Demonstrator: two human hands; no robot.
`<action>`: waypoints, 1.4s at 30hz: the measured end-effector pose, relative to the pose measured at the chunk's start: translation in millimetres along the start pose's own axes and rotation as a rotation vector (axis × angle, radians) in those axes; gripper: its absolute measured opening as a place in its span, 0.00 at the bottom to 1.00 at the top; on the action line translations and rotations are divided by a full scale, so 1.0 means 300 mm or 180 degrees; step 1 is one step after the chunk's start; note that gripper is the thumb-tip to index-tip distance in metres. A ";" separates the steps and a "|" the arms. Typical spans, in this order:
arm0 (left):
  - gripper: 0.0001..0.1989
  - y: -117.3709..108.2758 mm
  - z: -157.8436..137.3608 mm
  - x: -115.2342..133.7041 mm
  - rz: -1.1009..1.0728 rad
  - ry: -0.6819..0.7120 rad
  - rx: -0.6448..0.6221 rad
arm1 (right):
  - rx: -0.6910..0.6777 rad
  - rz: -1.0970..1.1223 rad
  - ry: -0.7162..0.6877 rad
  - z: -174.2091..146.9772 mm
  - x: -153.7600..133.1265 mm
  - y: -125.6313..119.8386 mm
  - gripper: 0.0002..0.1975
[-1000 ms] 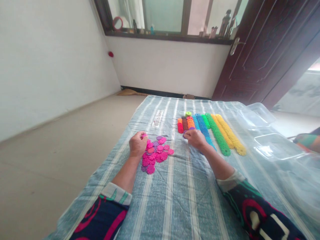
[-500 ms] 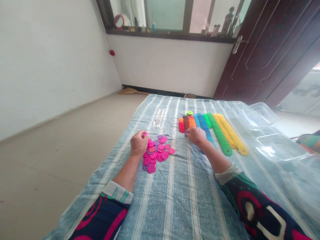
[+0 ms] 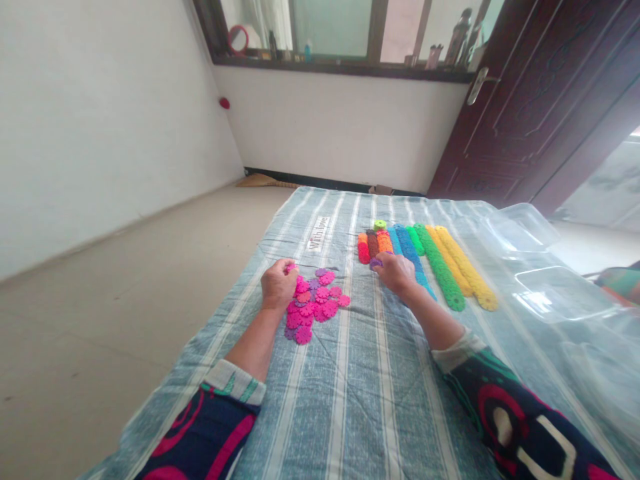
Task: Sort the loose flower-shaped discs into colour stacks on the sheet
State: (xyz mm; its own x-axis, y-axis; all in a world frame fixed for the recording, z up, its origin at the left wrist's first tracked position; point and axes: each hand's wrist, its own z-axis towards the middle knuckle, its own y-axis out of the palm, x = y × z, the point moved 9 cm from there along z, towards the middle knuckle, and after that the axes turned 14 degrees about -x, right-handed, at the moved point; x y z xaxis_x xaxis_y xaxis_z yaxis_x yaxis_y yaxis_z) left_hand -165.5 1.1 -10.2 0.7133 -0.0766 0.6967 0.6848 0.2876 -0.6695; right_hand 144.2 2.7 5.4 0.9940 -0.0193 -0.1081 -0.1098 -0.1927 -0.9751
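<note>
Pink-purple notched-disc pile [image 3: 307,311]: left hand [image 3: 278,287], at its far-left edge, pinches a pink disc [image 3: 291,268]; right hand [image 3: 397,272], right of the pile, pinches a purple disc [image 3: 375,264]. We judge both light, stiff; hold by rims.

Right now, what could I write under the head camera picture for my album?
Left hand holding pink, right hand holding purple: colourful toothed discs on a striped cloth.

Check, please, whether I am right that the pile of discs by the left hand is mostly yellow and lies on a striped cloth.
Not quite: in the head view, the pile of discs by the left hand is mostly pink, not yellow; it does lie on a striped cloth.
</note>
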 end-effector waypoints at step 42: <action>0.15 0.009 -0.012 -0.006 -0.0227 -0.0044 0.0056 | 0.0299 0.0230 -0.1202 -0.097 -0.379 0.068 0.15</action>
State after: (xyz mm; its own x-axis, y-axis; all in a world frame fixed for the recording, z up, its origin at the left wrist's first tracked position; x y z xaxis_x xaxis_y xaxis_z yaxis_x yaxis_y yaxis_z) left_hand -164.4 -1.5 -14.0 0.6606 -0.0845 0.7460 0.7310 0.2986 -0.6136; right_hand 28.9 -27.6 3.4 0.9149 0.3361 -0.2236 -0.1965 -0.1131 -0.9740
